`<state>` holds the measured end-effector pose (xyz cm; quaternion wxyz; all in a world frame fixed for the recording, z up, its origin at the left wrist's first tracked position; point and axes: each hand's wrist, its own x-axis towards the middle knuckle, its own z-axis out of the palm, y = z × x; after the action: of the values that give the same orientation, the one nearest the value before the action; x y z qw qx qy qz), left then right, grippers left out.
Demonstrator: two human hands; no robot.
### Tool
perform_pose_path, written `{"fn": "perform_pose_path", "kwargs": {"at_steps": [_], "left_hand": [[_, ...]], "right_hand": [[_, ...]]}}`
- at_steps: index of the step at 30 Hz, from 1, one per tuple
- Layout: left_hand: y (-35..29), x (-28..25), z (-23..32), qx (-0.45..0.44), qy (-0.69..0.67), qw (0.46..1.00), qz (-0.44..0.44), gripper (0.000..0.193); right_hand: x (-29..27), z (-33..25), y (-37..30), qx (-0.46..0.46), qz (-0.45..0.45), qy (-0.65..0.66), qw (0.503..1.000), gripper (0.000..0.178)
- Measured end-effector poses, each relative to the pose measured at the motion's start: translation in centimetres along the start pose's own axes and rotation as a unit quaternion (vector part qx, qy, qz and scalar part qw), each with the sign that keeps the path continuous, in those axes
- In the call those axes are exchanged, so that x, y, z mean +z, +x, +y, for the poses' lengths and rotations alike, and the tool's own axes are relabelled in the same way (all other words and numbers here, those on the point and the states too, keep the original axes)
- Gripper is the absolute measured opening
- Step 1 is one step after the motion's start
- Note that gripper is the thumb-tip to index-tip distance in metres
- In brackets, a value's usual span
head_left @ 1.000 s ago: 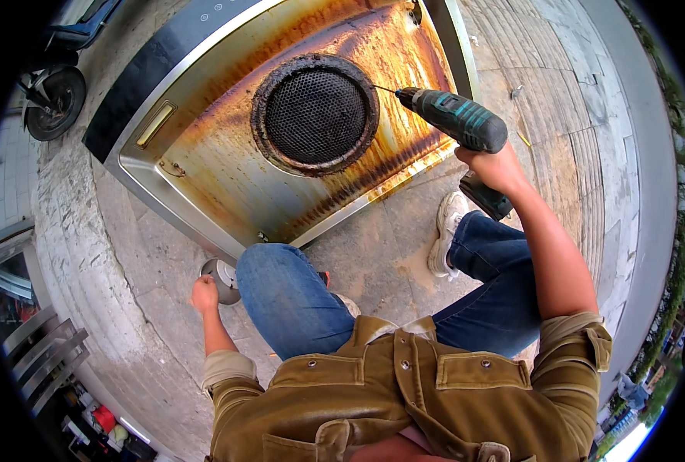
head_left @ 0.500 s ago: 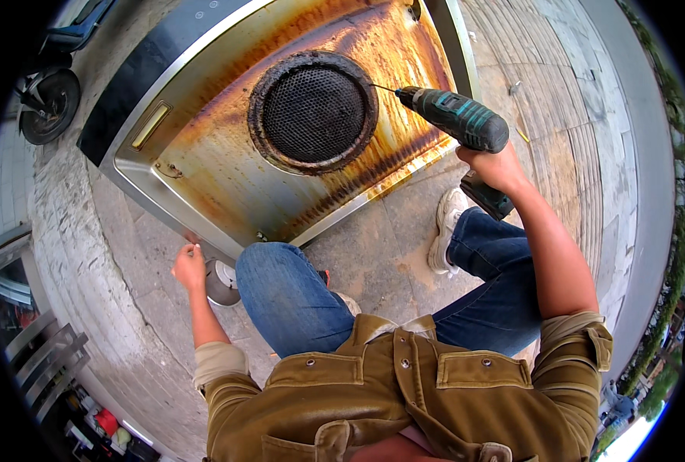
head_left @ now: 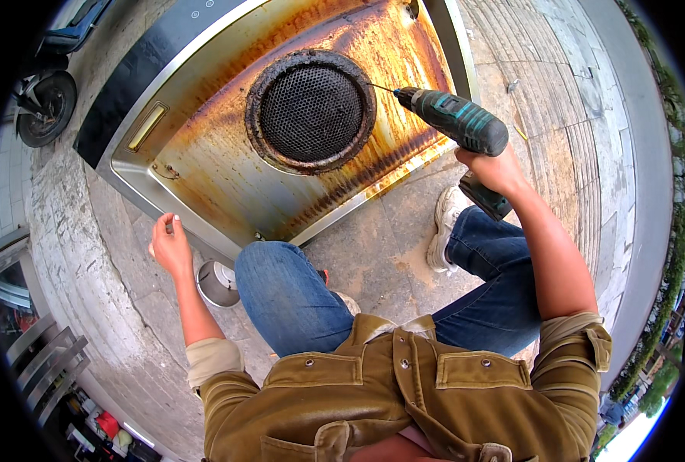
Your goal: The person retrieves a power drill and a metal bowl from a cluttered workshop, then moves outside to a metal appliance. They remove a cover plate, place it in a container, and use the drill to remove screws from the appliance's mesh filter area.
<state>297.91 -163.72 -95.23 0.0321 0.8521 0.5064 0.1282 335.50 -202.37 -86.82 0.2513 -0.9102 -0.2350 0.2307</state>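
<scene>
Two hands at work over a rusty hood [head_left: 227, 154] lying flat on stone paving [head_left: 543, 85]. Right hand [head_left: 496, 171] clenched round the grip of a green drill [head_left: 454, 122], held out at arm's length, bit aimed left and meeting the dark rim of the round mesh filter [head_left: 310, 112] at its right edge. Battery base of the drill poking out below the fist, just above the right knee. Left hand [head_left: 170, 246] raised clear of everything, loosely curled, thumb and forefinger pinched together on something tiny and pale; too small to tell what. Just off the near-left edge of the hood, not touching it. Small metal cup [head_left: 218, 283] on the paving right below that hand, tucked against the left knee.

Hood: steel rim bright along the near edge, inner face streaked orange and brown, filter set in the middle, ringed with black grime. Slim brass-coloured slot [head_left: 146, 127] toward the left end, dark glass panel [head_left: 138, 73] along the far side.

Squatting pose, blue jeans [head_left: 288, 296], knees wide, white shoe [head_left: 444, 231] planted between the hood's near corner and the right leg. Olive jacket [head_left: 404, 393] with sleeves rolled to the elbows filling the lower edge.

Scooter wheel [head_left: 46, 108] at the upper left, well apart from the hood. Metal railings [head_left: 46, 358] at the lower left beyond a stone kerb.
</scene>
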Motion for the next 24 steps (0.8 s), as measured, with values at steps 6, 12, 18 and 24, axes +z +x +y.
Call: {"fn": "perform_pose_path", "kwargs": {"at_steps": [6,12,18,24], "left_hand": [[0.1,0.3,0.8,0.002,-0.014,1.0,0.0,0.015],[0.2,0.4,1.0,0.002,-0.026,1.0,-0.003,0.015],[4.4,-1.1,5.1,0.08,-0.051,0.994,0.057,0.017],[16.2,-4.4,14.2,0.279,-0.029,0.932,0.228,0.024]], "right_hand": [[0.1,0.4,0.2,0.014,-0.015,-0.004,1.0,0.028],[0.1,0.3,0.3,0.015,-0.01,0.01,1.0,0.029],[0.5,0.4,0.3,-0.011,0.014,0.006,1.0,0.026],[-0.1,-0.6,0.3,0.0,0.003,-0.023,1.0,0.024]]}}
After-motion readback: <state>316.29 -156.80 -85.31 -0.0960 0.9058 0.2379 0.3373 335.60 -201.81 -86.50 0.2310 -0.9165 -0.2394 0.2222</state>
